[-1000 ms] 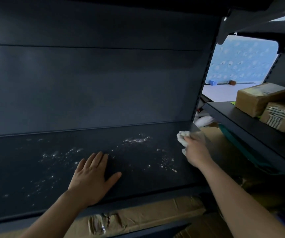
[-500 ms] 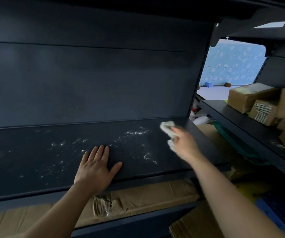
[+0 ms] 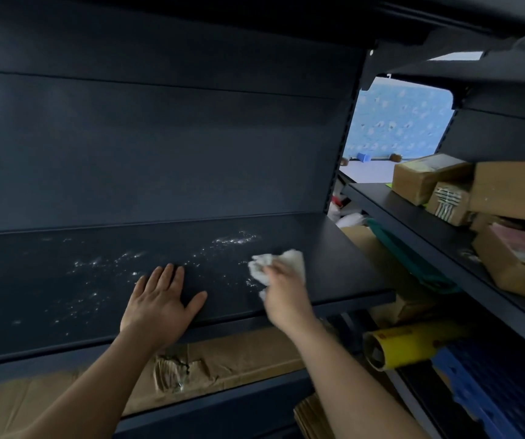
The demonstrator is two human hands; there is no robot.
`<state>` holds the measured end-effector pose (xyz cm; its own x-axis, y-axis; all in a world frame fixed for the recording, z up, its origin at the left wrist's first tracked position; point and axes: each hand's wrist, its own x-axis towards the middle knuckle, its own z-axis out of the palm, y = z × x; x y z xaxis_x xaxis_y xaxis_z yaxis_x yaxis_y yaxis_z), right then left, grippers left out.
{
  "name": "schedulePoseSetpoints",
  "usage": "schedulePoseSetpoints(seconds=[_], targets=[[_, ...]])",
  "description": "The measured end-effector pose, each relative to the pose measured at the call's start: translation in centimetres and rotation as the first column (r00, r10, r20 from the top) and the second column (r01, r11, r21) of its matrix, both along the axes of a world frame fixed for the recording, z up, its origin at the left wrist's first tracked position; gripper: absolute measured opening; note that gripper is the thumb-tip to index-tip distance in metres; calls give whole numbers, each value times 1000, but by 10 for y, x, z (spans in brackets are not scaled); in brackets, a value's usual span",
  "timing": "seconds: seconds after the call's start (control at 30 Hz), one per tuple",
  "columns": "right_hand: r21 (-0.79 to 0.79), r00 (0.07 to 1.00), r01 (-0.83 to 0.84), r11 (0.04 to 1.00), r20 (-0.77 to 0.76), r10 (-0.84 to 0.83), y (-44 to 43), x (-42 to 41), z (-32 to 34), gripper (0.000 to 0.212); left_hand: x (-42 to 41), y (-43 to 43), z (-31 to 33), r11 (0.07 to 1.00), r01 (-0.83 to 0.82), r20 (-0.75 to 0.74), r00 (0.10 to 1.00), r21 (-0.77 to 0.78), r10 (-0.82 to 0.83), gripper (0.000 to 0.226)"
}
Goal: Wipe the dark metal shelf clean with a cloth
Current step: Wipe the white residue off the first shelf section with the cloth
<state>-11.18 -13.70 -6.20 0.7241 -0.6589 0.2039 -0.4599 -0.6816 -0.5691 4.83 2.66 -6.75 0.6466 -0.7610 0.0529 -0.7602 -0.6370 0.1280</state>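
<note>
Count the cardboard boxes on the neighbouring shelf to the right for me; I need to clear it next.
5 visible: back box, striped box, large upper box, small one beneath it, front box. More may be hidden past the frame edge.

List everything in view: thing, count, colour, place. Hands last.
shelf: one, dark, centre, speckled with white residue
cloth: one, white, crumpled in the right hand
flat cardboard: one, brown, below the shelf
boxes: several, brown, neighbouring shelf at right
roll: one, yellow, lower right
crate: one, blue, lower right
left hand: flat on the shelf, fingers spread
right hand: gripping the cloth on the shelf
</note>
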Motion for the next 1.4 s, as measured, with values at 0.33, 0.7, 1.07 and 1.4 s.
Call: schedulePoseSetpoints(seconds=[0.33, 0.7, 1.07, 1.4], targets=[[-151, 968, 211, 966, -106, -228, -65, -68, 30, 53, 0, -2, -2, 1000, -3, -6, 1000, -21, 3, 84], [-246, 965, 64, 967, -233, -124, 6, 14, -11, 60, 3, 11, 4, 995, 12, -25, 1000, -98, -15, 76], [-26, 973, 188, 982, 145, -182, 16, 42, 27, 56, 65, 81, 16, 992, -81, 16, 996, -93, 82, 73], [-206, 983, 2, 979, -181, -40, 61, 111, 7, 67, 80, 85, 4, 996, -9, -80, 997, -84, 2, 76]])
